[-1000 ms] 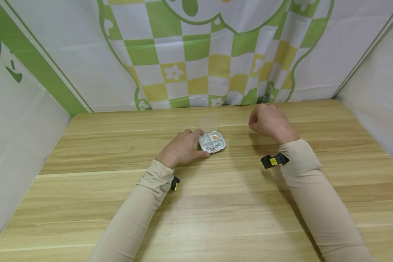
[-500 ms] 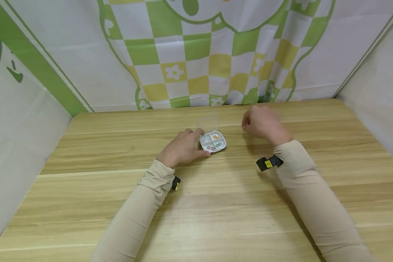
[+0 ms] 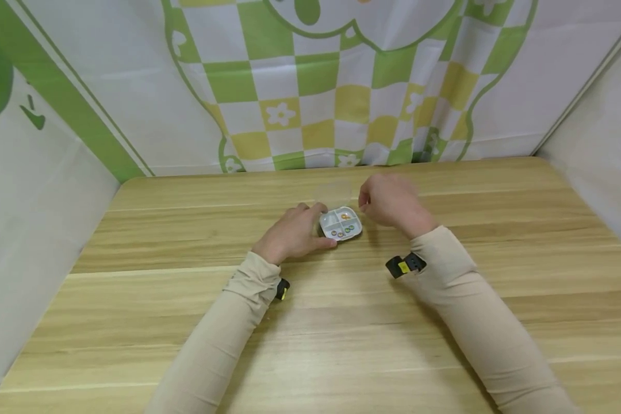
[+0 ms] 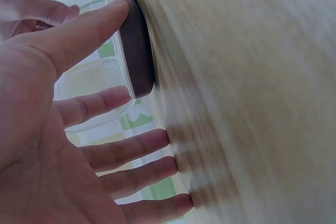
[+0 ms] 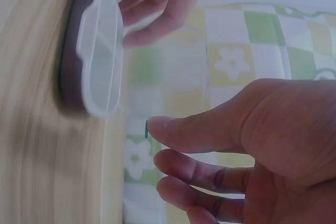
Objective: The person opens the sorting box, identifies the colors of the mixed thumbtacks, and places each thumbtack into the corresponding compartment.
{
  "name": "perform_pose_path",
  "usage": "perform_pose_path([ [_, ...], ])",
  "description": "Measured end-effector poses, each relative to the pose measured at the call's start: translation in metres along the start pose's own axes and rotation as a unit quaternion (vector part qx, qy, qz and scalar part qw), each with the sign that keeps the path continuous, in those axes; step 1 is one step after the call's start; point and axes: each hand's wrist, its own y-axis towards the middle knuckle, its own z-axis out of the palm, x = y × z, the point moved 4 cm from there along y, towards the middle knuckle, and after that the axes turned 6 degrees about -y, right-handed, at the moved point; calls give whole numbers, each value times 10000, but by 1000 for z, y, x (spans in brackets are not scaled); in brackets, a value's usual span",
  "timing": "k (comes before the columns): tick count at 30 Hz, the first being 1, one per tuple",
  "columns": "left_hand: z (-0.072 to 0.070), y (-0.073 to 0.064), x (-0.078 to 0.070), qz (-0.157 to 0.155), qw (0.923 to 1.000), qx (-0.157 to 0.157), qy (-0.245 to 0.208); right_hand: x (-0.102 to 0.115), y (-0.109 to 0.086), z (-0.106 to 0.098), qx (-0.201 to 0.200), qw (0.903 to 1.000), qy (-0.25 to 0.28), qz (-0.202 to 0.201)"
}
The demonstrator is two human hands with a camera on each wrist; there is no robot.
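Note:
A small pill box (image 4: 137, 45) with a white four-part tray and dark sides sits on the table, its clear lid (image 3: 334, 193) raised at the back. My left hand (image 3: 295, 233) holds it, thumb at the front edge and index finger at the back left corner. Orange ring-like pieces (image 3: 345, 217) lie in the back right compartment, brownish ones (image 3: 334, 233) front left, green ones (image 3: 349, 229) front right. Close to the box's right side, my right hand (image 3: 393, 202) pinches a tiny thin green piece (image 5: 146, 129) at the thumb tip, seen edge-on.
The wooden table (image 3: 300, 356) runs back to a green, white and yellow checked curtain (image 3: 315, 86). White fabric walls (image 3: 46, 172) stand at both sides. Each wrist wears a black strap (image 3: 406, 265).
My right hand has moved left across the table, from well right of the pill box to close beside it. My left hand keeps its hold on the box.

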Motion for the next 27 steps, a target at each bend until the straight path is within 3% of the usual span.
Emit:
perform_pose_path([
  [15, 0, 1, -1, 58, 10000, -8, 66, 36, 6, 1, -71, 9997, 161, -194],
  [27, -1, 0, -1, 112, 9999, -20, 78, 38, 8, 7, -63, 9996, 234, -144],
])
